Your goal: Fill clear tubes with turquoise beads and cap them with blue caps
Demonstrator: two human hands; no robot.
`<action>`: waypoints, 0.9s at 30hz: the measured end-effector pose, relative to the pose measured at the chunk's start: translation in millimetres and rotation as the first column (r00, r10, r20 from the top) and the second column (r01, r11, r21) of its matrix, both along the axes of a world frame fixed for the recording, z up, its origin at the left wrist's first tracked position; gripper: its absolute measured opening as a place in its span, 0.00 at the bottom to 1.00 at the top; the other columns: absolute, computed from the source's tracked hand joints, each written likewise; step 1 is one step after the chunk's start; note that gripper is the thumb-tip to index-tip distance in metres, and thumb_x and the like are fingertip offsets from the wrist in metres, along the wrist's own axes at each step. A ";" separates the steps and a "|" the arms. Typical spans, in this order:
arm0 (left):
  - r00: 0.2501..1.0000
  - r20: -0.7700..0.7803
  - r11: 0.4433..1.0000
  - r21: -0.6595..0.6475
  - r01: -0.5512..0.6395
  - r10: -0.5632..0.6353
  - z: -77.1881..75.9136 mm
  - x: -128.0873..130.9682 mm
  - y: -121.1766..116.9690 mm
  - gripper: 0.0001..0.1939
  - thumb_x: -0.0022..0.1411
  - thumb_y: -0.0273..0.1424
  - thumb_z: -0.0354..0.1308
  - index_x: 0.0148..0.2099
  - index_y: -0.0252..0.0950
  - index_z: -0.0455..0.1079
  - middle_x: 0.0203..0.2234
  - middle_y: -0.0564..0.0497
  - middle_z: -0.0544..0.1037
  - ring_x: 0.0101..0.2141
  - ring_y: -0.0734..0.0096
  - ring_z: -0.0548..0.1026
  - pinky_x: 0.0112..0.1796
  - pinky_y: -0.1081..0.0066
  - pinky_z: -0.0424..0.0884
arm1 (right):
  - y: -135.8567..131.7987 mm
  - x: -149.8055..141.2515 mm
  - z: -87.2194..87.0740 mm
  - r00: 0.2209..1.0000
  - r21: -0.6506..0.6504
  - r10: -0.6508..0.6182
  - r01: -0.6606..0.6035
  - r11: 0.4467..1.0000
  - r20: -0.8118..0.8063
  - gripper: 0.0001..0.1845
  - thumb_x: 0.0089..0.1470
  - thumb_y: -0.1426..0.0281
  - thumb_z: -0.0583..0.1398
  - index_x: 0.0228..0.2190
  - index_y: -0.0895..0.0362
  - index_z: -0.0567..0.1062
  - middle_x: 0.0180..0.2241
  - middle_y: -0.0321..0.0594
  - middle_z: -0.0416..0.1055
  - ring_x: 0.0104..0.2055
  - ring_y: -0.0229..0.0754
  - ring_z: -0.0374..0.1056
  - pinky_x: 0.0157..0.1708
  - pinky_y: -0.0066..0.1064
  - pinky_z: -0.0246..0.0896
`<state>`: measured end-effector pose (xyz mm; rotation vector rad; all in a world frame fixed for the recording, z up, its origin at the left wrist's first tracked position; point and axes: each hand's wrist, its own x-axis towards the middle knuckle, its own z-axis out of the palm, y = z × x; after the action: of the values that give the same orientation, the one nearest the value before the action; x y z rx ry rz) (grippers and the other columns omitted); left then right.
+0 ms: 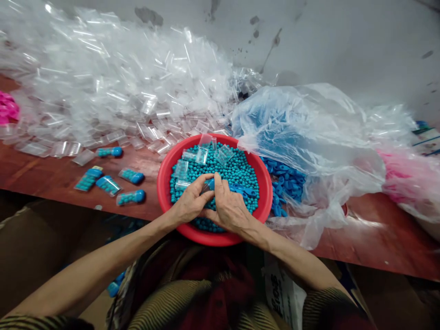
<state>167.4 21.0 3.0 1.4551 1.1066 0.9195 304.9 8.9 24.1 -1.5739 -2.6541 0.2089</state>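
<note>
Both hands meet over a red basin [266,192] of small teal beads [237,169]. My left hand [192,200] has its fingers and thumb closed around a small clear tube, mostly hidden by the fingers. Against it my right hand [231,207] presses with its fingers at the blue cap [211,184] on that tube. Several empty clear tubes [201,156] lie on the beads toward the far side. Some blue caps [244,189] rest on the beads just right of my right hand.
Capped tubes of beads [130,197] lie left of the basin on the red-brown table [151,174]. Behind them rises a large heap of clear tubes [137,78]. To the right, a clear plastic bag [309,123] covers more blue caps [285,178]. Pink pieces [405,174] sit farther right.
</note>
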 end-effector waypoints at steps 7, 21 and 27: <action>0.985 0.098 0.989 0.046 0.138 -0.142 -6.1 -0.6 1.4 0.23 0.59 0.36 0.53 0.55 0.35 0.57 0.38 0.50 0.70 0.37 0.69 0.68 0.44 0.67 0.66 | 5.7 10.3 -2.2 0.973 -0.013 0.045 -0.050 0.999 -0.226 0.49 0.47 0.54 0.60 0.62 0.65 0.48 0.49 0.58 0.65 0.41 0.52 0.70 0.33 0.38 0.68; 1.000 0.027 0.991 0.133 -0.017 0.014 14.0 4.9 -17.2 0.10 0.62 0.36 0.49 0.43 0.36 0.60 0.26 0.57 0.63 0.25 0.76 0.60 0.30 0.74 0.62 | -2.4 7.7 -1.7 0.950 0.061 0.127 -0.114 0.992 -0.285 0.48 0.45 0.59 0.61 0.62 0.63 0.49 0.44 0.54 0.67 0.37 0.51 0.68 0.32 0.40 0.68; 0.967 0.254 0.994 -0.102 0.039 -0.012 7.5 2.4 -7.7 0.20 0.60 0.43 0.53 0.49 0.36 0.59 0.23 0.58 0.65 0.22 0.79 0.62 0.25 0.75 0.62 | 6.8 16.4 2.8 0.858 -0.242 0.030 -0.179 0.954 -0.513 0.58 0.44 0.58 0.65 0.64 0.57 0.36 0.55 0.55 0.59 0.47 0.51 0.67 0.40 0.40 0.67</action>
<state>169.9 13.3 10.4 1.2247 0.9307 0.9829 321.3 15.7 26.9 -1.2036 -2.3565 0.9096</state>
